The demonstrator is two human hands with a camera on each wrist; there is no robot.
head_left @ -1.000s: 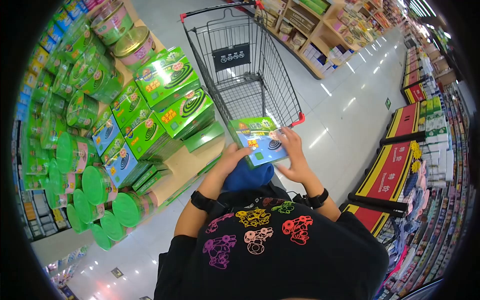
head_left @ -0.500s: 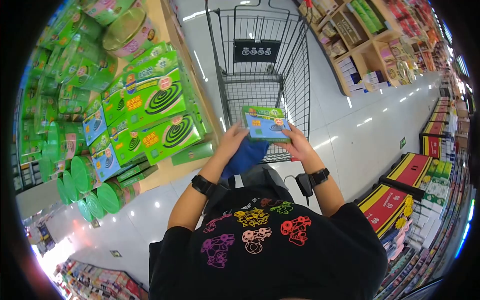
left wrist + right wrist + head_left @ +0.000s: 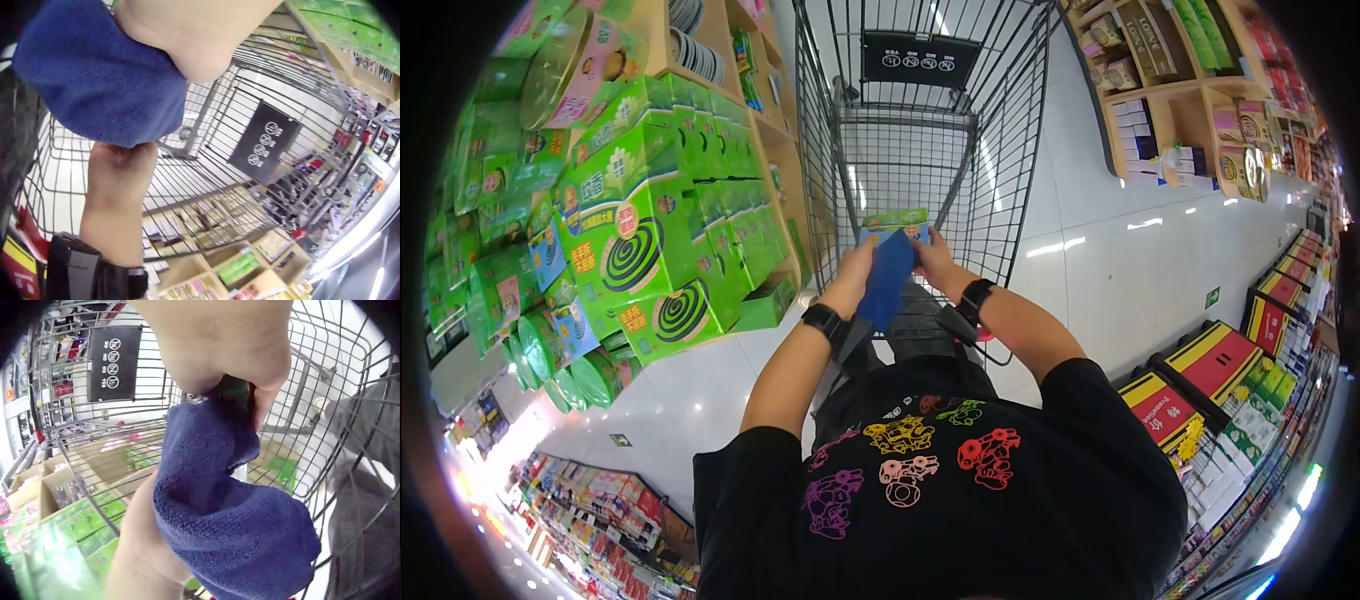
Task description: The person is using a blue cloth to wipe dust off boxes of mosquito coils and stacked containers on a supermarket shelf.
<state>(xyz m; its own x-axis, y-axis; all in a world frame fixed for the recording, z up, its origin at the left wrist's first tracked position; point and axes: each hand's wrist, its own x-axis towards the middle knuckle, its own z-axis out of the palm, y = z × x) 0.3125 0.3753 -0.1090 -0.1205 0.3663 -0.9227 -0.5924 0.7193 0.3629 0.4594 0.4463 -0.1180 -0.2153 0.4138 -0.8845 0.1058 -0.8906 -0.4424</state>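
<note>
Just ahead of a person's black T-shirt (image 3: 960, 500), with its colourful printed figures, I can see a blue cloth (image 3: 887, 285) hanging between two bare hands, covering the lower part of a green-and-blue box (image 3: 897, 219). The left hand (image 3: 855, 270) grips the box's left edge, though I can't tell how its separate fingers lie. The right hand (image 3: 937, 260) pinches the other side between thumb and fingers. Dark bands circle both wrists.

The box is held up over the near part of a wire shopping cart (image 3: 905, 150), which has a dark sign plate (image 3: 920, 60) at its far end. To the left, green boxes (image 3: 615, 225) with coil pictures stand stacked beside lidded tubs (image 3: 595, 377). Off to the right are red-and-yellow signs (image 3: 1213, 365) and, farther away, wooden shelving (image 3: 1190, 98).
</note>
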